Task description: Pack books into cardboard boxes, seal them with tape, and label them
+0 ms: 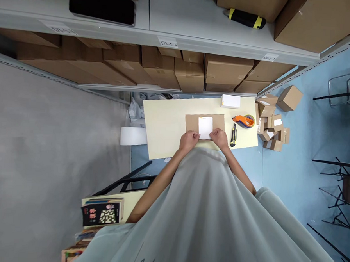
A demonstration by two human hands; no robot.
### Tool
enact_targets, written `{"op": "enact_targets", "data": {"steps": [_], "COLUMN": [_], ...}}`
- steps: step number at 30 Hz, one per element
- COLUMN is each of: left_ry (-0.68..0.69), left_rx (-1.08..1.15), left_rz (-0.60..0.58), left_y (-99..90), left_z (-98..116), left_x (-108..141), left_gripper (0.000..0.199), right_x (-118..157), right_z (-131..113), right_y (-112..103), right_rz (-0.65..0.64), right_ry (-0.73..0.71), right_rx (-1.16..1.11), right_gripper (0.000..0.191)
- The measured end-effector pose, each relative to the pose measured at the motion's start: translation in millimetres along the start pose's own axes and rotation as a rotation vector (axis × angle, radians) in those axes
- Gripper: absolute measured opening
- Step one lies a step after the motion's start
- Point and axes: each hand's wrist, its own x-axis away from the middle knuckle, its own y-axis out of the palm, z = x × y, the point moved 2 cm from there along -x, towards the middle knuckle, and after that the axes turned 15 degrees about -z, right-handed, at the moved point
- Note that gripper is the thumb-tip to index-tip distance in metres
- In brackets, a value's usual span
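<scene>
White label (205, 128) is lying just ahead of and between our two hands, over a flat piece of brown cardboard (218, 122). Our left hand (189, 139) is pinching its near left corner, thumb and fingers drawn together, and our right hand (219, 138) is pinching the near right corner in much the same way. Whether the label is sticking to the cardboard, we are not managing to tell at this size.

For doing this step well, we should be keeping both hands level, so that the label's near edge is running parallel to the cardboard's near edge. We should be holding light, even tension at the corners and smoothing from the far edge back toward our fingers; pulling harder on one side would probably be skewing the label or raising a crease.

The label is extending forward from our fingertips, and bare cardboard is showing on both sides of it, ahead of each hand. Just to the right of the right hand, a box cutter (234, 135) is lying on the counter (163, 126), and an orange tape dispenser (243, 120) is resting beyond it.
</scene>
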Motion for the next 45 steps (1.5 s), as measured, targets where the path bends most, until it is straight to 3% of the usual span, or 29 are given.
{"op": "enact_targets", "data": {"steps": [22, 36, 41, 45], "left_ry": [-0.104, -0.082, -0.083, -0.088], "left_rx": [-0.102, -0.117, -0.119, -0.116], "left_rz": [-0.025, -0.016, -0.016, -0.021], "left_y": [-5.1, -3.5, -3.5, -3.2], "left_z": [14.3, 13.9, 14.6, 14.2], "left_x": [2.0, 3.8, 3.7, 2.7], "left_gripper": [0.029, 0.029, 0.027, 0.023], "right_x": [2.8, 3.6, 9.2, 10.7], "right_z": [-7.3, 7.3, 17.1, 9.9], "right_y": [-3.6, -3.7, -7.9, -6.7], "right_rz": [-0.031, -0.028, 0.009, -0.007], "right_ry": [0.011, -0.103, -0.084, -0.067], "right_rx": [0.076, -0.011, 0.011, 0.06], "right_gripper": [0.017, 0.016, 0.013, 0.021]}}
